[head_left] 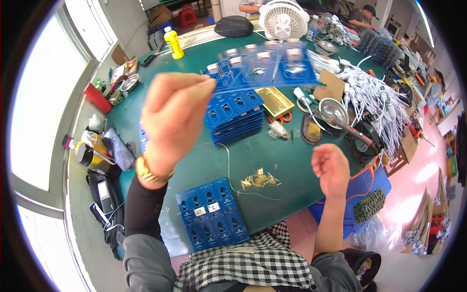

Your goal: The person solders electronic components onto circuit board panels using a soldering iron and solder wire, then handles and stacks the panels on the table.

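My left hand [175, 109], raised over the table, pinches the left end of a blue circuit-board panel [296, 68]. Several pale, round-topped components stand on that panel, and it is smeared by motion. Under it sits a stack of blue board panels [236, 121]. My right hand [332, 170] hovers apart above the table's right front edge, fingers loosely curled and nothing visible in them. Another blue board panel [214, 214] with two white labels lies flat near the front edge. To its right is a small heap of thin brass-coloured pins [260, 180].
A gold tray [274, 101], a soldering iron [348, 129] and a sponge holder [311, 130] lie behind my right hand. White corded parts [374, 92] pile up at right. A fan [283, 19] and a yellow bottle [173, 43] stand at the back.
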A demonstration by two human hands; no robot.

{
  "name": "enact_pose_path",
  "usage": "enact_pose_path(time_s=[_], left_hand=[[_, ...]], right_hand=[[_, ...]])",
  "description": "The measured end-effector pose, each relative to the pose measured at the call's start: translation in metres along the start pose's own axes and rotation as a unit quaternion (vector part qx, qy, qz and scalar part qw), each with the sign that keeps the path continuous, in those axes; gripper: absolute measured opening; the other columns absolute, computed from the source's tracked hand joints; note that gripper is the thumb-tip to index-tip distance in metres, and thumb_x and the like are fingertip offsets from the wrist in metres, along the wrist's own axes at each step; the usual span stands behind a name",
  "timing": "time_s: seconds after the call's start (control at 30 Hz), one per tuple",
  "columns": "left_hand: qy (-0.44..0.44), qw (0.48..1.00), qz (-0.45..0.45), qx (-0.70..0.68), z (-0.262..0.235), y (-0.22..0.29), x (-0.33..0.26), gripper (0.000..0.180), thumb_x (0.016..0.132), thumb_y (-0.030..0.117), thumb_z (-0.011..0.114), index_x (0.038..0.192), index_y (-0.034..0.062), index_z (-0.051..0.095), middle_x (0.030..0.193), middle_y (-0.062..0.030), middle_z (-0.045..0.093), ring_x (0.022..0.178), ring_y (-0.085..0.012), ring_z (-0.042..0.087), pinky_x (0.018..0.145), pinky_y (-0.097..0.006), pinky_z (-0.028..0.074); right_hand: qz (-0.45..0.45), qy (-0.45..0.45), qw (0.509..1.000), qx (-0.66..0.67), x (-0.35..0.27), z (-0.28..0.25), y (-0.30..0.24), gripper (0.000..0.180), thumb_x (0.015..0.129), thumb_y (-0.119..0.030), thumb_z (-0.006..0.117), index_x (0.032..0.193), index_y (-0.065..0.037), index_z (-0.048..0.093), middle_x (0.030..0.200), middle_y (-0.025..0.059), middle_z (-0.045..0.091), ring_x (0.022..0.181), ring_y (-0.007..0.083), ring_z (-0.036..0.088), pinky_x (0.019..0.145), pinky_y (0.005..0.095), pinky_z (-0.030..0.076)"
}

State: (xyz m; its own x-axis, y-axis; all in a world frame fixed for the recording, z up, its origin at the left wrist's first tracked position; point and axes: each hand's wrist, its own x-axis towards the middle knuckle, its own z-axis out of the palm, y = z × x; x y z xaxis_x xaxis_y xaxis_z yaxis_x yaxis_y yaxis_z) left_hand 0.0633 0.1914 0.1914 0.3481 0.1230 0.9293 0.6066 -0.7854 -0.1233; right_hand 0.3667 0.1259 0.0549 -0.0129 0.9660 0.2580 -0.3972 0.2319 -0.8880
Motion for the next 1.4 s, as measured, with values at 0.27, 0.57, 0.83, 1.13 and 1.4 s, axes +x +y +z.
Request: enact_pose_path(time_s=[0.27,0.57,0.83,1.13,1.4], left_hand=[[-0.078,0.989,0.053,0.115,0.056,-0.059,-0.092,0.020,0.069,0.006,0.064,0.089,0.0079,0.066,0.073,-0.0018,0.047,0.073,-0.0171,0.057,0.056,-0.029,0.047],[-0.114,0.993,0.004,0.035,0.084,-0.053,-0.121,0.024,0.065,0.000,0.067,0.088,0.0069,0.067,0.077,-0.0026,0.052,0.067,-0.0184,0.054,0.057,-0.029,0.046],[-0.155,0.972,-0.175,-0.004,0.063,-0.048,-0.142,0.027,0.082,0.016,0.064,0.106,0.0057,0.063,0.107,-0.0112,0.056,0.104,-0.0304,0.051,0.093,-0.039,0.038],[-0.051,0.684,-0.644,-0.339,0.086,-0.054,-0.151,0.078,0.099,0.046,0.037,0.145,-0.0091,0.007,0.151,-0.0229,0.020,0.141,-0.0262,0.018,0.114,-0.033,0.017],[-0.123,0.806,-0.534,-0.225,0.088,-0.049,-0.172,0.069,0.101,0.035,0.038,0.143,-0.0117,0.011,0.149,-0.0317,0.014,0.142,-0.0388,0.007,0.115,-0.040,0.010]], right_hand=[[0.073,-0.118,0.979,-0.148,0.008,0.059,0.040,0.014,0.090,-0.009,0.060,0.099,0.001,0.064,0.078,-0.0006,0.059,0.064,0.0035,0.051,0.057,0.0181,0.041],[0.070,0.019,0.982,-0.177,0.108,0.047,0.098,0.026,0.086,-0.003,0.057,0.112,-0.001,0.057,0.086,0.0012,0.059,0.068,0.0064,0.051,0.061,0.0205,0.043],[0.002,0.058,0.970,-0.237,0.152,0.052,0.120,0.051,0.072,0.008,0.049,0.122,0.003,0.048,0.105,0.0109,0.058,0.096,0.0177,0.055,0.081,0.0283,0.047],[0.067,0.087,0.980,-0.169,0.149,0.079,0.104,0.057,0.077,0.005,0.053,0.131,0.003,0.035,0.104,0.0146,0.058,0.095,0.0202,0.057,0.083,0.0311,0.046],[-0.109,0.111,0.882,-0.444,0.130,0.087,0.116,0.061,0.078,-0.006,0.058,0.133,0.002,0.033,0.101,0.0109,0.059,0.086,0.0215,0.053,0.082,0.0361,0.041]])
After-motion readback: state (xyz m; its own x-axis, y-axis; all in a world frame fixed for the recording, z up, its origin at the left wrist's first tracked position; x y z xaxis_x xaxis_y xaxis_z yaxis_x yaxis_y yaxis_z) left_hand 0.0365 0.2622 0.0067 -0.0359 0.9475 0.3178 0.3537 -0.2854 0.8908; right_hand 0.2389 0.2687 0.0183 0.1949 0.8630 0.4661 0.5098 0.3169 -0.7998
